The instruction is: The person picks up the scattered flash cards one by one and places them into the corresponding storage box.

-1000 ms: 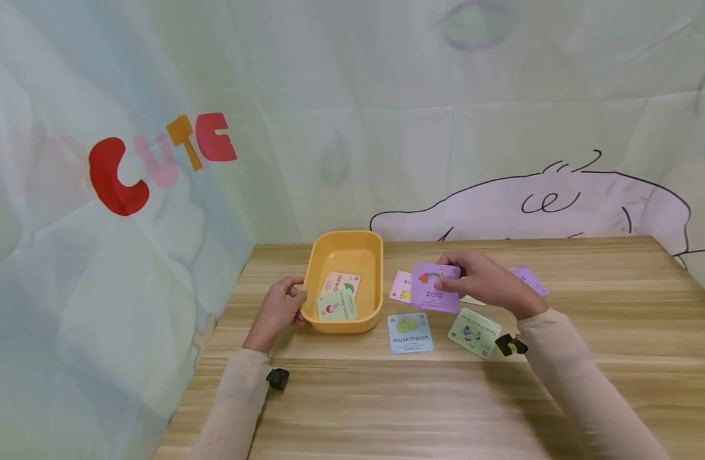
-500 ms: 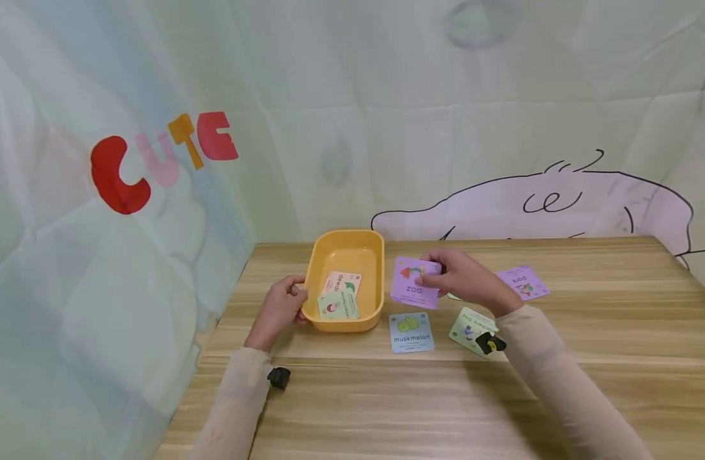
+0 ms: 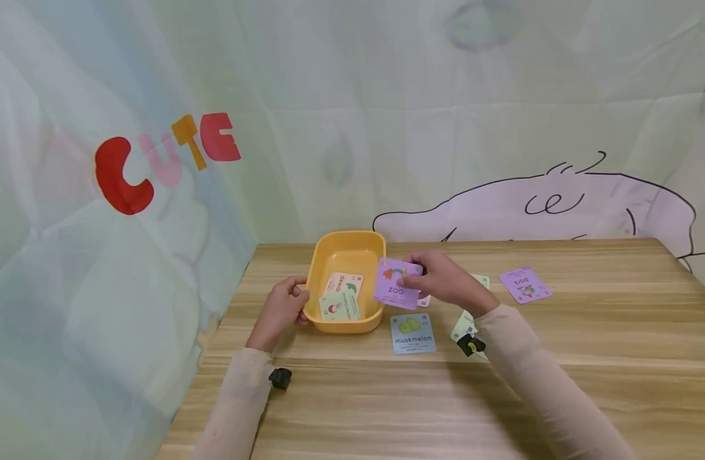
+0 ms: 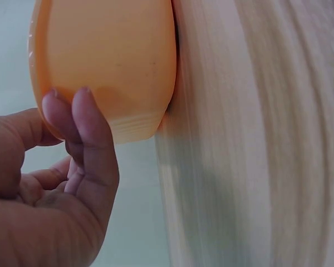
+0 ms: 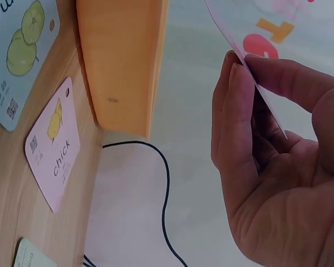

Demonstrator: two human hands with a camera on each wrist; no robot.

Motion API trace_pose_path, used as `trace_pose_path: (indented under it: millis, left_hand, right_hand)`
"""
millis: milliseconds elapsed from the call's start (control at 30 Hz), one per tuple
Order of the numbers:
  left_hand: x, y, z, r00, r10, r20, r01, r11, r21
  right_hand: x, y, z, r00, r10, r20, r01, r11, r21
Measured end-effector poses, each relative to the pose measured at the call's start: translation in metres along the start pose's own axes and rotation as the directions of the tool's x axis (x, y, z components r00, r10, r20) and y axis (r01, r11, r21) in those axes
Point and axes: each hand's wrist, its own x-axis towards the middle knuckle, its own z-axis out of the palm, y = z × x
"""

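My left hand [image 3: 280, 312] pinches the near left rim of a yellow plastic tray [image 3: 377, 255], thumb inside and fingers under the lip in the left wrist view. Inside the tray lie an orange card [image 3: 350, 281] and a green card [image 3: 341, 307], partly overlapping. With thumb and fingers, my right hand [image 3: 447, 278] pinches a purple flashcard [image 3: 394, 295] reading "zoo". That card is raised above the table and overlaps the tray's right rim in the head view. Under it, a pink "chick" card [image 5: 54, 146] lies mostly hidden from the head camera.
On the table right of the tray are a blue "muskmelon" card [image 3: 412, 333] and a purple "park" card [image 3: 525, 285]. Two green cards are partly covered by the right arm, one beside the black wrist strap [image 3: 472, 345]. A printed curtain [image 3: 329, 128] hangs behind.
My right hand has carried the "zoo" card leftward from over the loose cards to the tray's right rim. The "park" card has come into full view. My left hand stays on the tray.
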Motion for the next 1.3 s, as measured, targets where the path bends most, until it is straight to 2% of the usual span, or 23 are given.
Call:
trace_pose_path:
  millis: [500,1300]
  left_hand:
    - [0.003,0.002,-0.001,1.0,-0.002,-0.002,0.002,1.0,0.005]
    - [-0.001,0.0,0.0,1.0,0.025,-0.002,-0.025,1.0,-0.001]
  right_hand:
    - [0.014,-0.002,0.015,1.0,-0.019,0.004,0.019,0.998,0.059]
    - [0.033,-0.007,0.046,0.998,0.043,0.038,-0.045,0.997,0.068]
